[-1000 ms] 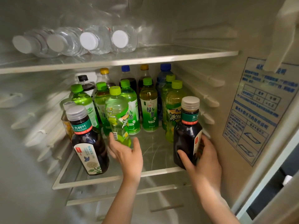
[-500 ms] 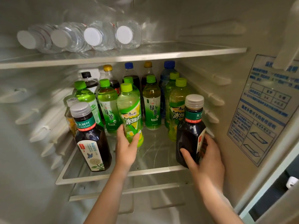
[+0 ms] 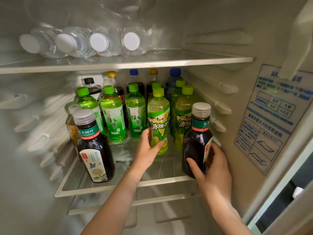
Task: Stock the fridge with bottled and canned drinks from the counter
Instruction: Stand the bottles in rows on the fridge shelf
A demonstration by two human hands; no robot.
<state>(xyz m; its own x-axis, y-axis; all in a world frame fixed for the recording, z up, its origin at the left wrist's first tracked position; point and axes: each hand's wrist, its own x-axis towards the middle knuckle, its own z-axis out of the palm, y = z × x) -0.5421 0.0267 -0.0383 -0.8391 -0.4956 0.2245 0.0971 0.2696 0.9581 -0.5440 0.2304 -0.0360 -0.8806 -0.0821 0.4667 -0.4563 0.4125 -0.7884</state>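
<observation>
Inside the open fridge, my left hand (image 3: 147,152) grips the lower part of a green iced-tea bottle (image 3: 158,119) standing upright on the middle glass shelf (image 3: 122,185), in front of several other green bottles. My right hand (image 3: 211,168) holds a dark tea bottle with a silver cap (image 3: 196,138) at the shelf's right front, close to the fridge wall. A matching dark tea bottle (image 3: 94,146) stands at the left front of the shelf.
Cola and blue-capped bottles (image 3: 174,78) fill the back row. Clear water bottles (image 3: 100,42) lie on their sides on the upper shelf (image 3: 186,61). A blue-printed label (image 3: 271,119) is on the right wall. Bare glass shows between the two dark bottles.
My left hand has shifted the green iced-tea bottle rightward and back, from the shelf's middle to beside the right-hand green bottles. My right hand keeps its hold on the dark bottle.
</observation>
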